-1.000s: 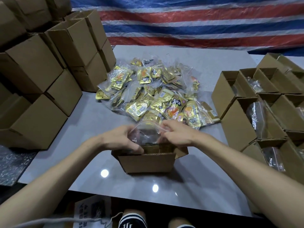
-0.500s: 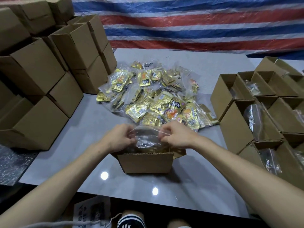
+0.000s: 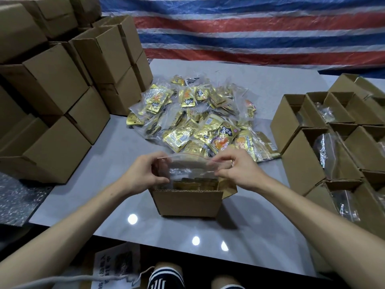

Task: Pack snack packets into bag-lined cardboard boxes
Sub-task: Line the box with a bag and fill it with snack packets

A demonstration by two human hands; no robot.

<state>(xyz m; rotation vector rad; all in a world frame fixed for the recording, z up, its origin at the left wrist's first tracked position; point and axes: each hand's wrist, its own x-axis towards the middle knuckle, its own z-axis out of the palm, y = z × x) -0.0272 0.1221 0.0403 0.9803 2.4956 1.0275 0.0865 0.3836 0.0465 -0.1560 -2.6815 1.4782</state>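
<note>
A small open cardboard box [image 3: 188,202] stands on the grey table [image 3: 108,172] right in front of me. A clear plastic bag [image 3: 188,166] lines it and rises above the rim, with gold snack packets [image 3: 194,182] visible inside. My left hand [image 3: 141,174] pinches the bag's top edge at its left end. My right hand [image 3: 239,167] pinches the same edge at its right end. Behind the box lies a heap of gold snack packets in clear bags [image 3: 198,119].
Closed cardboard boxes [image 3: 52,84] are stacked high along the left. Several open bag-lined boxes [image 3: 325,142] crowd the right side. A striped tarp [image 3: 250,28] hangs behind the table. A printed paper [image 3: 114,265] lies below the near table edge.
Both hands have lifted the bag's top edge up out of the box and drawn it straight between them. The box has stayed in place.
</note>
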